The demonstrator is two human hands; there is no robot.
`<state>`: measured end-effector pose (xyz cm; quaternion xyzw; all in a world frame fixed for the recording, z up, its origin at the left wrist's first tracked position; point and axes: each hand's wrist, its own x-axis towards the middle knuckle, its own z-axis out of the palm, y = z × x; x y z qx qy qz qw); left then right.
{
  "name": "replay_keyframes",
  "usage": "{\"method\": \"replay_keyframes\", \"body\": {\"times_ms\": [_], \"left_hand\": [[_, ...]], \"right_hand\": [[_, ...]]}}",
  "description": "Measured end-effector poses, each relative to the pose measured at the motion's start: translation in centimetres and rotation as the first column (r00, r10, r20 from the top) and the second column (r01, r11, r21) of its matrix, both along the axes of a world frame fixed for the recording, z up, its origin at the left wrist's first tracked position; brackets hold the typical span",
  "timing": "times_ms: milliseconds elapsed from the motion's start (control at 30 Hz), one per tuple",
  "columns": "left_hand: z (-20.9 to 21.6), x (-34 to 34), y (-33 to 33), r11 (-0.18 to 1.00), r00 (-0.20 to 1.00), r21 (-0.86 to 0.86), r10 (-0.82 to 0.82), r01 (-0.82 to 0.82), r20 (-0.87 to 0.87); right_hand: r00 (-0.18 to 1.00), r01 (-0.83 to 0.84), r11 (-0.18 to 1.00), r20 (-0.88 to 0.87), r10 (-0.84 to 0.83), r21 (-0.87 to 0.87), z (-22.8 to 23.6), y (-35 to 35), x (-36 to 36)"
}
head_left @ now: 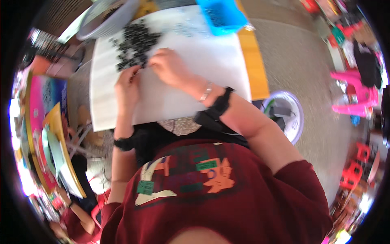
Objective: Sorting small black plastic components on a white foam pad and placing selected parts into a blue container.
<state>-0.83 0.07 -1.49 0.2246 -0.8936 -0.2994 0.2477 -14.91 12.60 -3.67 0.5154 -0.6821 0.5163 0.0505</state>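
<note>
A loose spread of small black pieces [140, 38] lies on the left half of a white tabletop sheet [195, 81]; their exact kind is too small to tell. At its near edge my left hand [128, 87] has its fingers pinched together, with a dark bit between them that looks like one of these pieces. Just to the right, my right hand [168, 67] hovers with its fingers curled in and slightly blurred. What those fingers hold, if anything, is hidden. Small pale bluish pieces [185, 28] are scattered farther back.
At the far right corner stands a bright blue bin [225, 29] with small pieces inside. A grey basket [115, 24] occupies the far left corner. Beside the table's right side is a pale bucket [300, 116]. A pink stool [365, 95] stands farther right; another person [79, 219] sits at lower left.
</note>
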Motion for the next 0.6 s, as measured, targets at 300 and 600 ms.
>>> {"method": "replay_keyframes", "body": {"times_ms": [300, 600], "left_hand": [[0.9, 1.3, 0.8, 0.972, 0.978, 0.198, 0.153, -0.123, -0.14], [0.8, 1.2, 2.4, 0.971, 0.982, 0.239, 0.073, -0.03, -0.174]], "right_hand": [[0.949, 0.093, 0.995, 0.306, -0.075, -0.045, 0.6, 0.4, -0.5], [0.982, 0.111, 0.977, -0.172, -0.079, 0.184, 1.2, -0.3, 0.3]]}}
